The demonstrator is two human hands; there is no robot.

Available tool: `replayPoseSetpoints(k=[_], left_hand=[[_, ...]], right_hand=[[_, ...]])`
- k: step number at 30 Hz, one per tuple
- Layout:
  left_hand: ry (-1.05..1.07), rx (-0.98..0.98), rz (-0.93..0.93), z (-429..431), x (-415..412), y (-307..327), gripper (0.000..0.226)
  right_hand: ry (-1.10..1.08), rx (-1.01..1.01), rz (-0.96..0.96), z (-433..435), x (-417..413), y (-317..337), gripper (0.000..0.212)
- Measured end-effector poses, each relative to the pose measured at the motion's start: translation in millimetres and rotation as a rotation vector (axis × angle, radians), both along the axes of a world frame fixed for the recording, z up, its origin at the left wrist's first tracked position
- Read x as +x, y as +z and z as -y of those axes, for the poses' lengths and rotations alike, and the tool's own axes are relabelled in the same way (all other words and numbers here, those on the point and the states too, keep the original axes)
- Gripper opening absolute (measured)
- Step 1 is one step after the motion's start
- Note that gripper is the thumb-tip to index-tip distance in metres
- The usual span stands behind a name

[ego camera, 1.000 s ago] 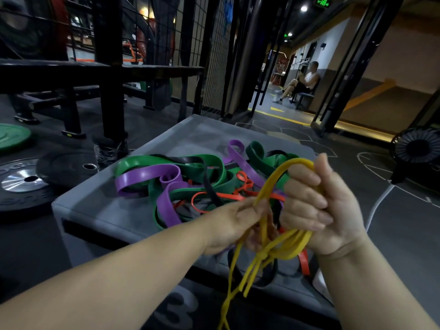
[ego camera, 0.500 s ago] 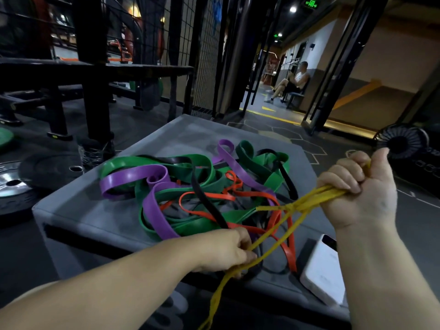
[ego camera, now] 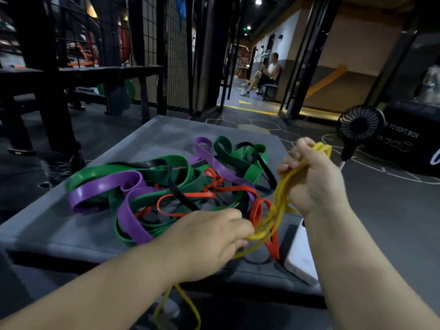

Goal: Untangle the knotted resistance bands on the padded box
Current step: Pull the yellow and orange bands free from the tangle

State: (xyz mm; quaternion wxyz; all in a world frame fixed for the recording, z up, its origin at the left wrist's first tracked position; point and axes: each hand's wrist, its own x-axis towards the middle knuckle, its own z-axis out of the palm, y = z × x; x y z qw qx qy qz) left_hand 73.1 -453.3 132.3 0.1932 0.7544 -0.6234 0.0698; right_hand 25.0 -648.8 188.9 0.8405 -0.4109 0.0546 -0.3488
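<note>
A tangle of green (ego camera: 152, 170), purple (ego camera: 104, 186), orange (ego camera: 188, 195) and black (ego camera: 176, 186) resistance bands lies on the grey padded box (ego camera: 59, 225). A thin yellow band (ego camera: 278, 206) runs between my two hands, with a knot in it near the orange loop. My right hand (ego camera: 314, 177) grips several yellow strands, raised over the box's right side. My left hand (ego camera: 209, 241) pinches the yellow band low at the box's front edge. The band's loose end hangs down below the box.
A white phone-like slab (ego camera: 300, 256) lies at the box's front right corner. A small black fan (ego camera: 359, 125) and a black soft box (ego camera: 409, 139) stand on the floor to the right. Black rack posts and mesh stand to the left. A person sits far back.
My right hand has come back toward the tangle and a little lower, so the yellow band is less stretched. My left hand keeps its pinch at the front edge.
</note>
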Motion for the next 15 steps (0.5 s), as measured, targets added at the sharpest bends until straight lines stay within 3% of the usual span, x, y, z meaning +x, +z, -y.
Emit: replayPoseSetpoints(k=[5,8,10,15], left_hand=[[-0.058,-0.045,0.083,-4.7,5.4,7.4,0.031],[-0.042,-0.125,0.062,-6.3,12.0,9.9,0.022],[0.016,-0.187,-0.071,-9.2,15.3,13.1,0.012],[0.091,-0.328,-0.393,-14.6,22.5,16.7,0.026]], right_hand=[[0.204,-0.163,-0.198,-29.3,3.1,-8.1,0.018],[0.339,-0.295,-0.354,-43.9,3.6,-16.1,0.020],[0.418,-0.353,-0.422,-51.0,3.3,-20.6,0.022],[0.540,-0.504,-0.548,-61.6,3.7,-27.5,0.020]])
